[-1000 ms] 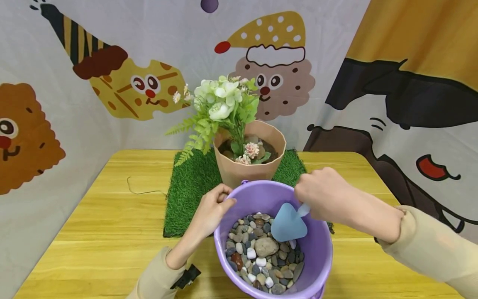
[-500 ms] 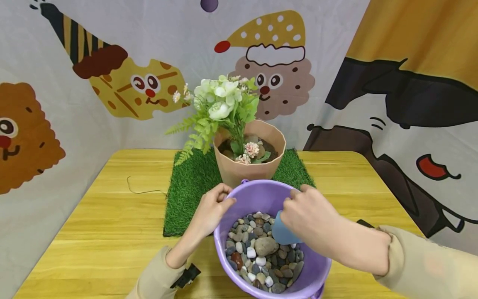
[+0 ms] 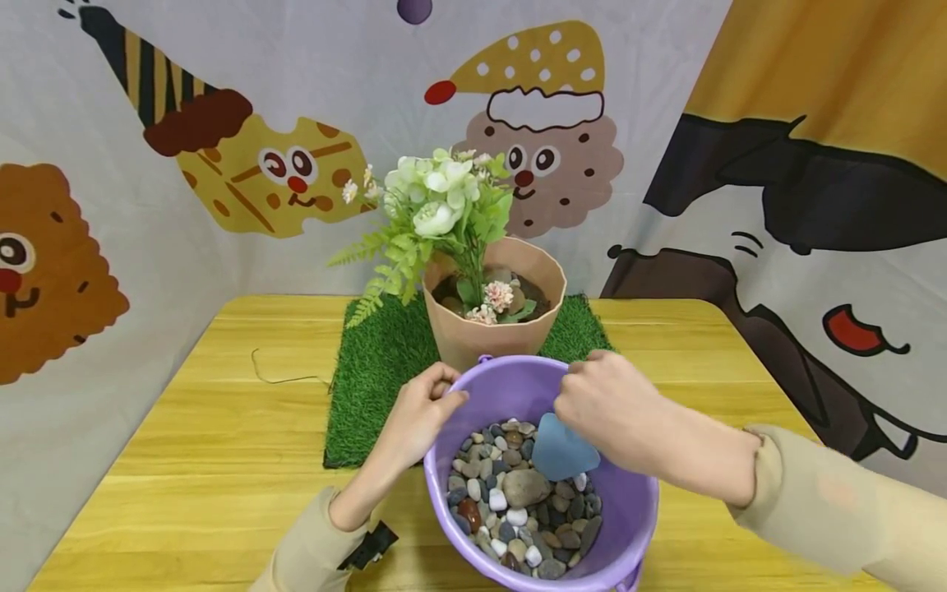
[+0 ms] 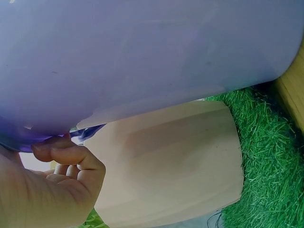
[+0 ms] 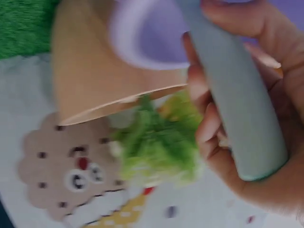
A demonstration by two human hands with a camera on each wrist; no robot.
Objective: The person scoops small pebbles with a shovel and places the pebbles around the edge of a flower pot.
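The left hand [image 4: 59,185] holds the rim of a purple bucket [image 4: 156,57], whose wall spreads above the grip, while a beige pot [image 4: 171,161] shows just beyond it, green turf [image 4: 266,161] and wooden tabletop [image 4: 293,90] lying farther out.

The bucket [image 3: 510,388] is plain lilac, the trowel [image 3: 562,450] muted blue, the pebbles [image 3: 516,517] a mix of grey, tan, white and red-brown. The flowerpot [image 3: 491,339] is peach; its bouquet [image 3: 493,215] green with whitish-green and pink blooms [image 3: 436,218]. The turf mat [image 3: 370,411] is green, the tabletop [image 3: 200,469] yellow with streaky wood grain. The far backdrop [image 3: 318,57] is white, its prints including a white-dotted yellow hat [image 3: 533,57].
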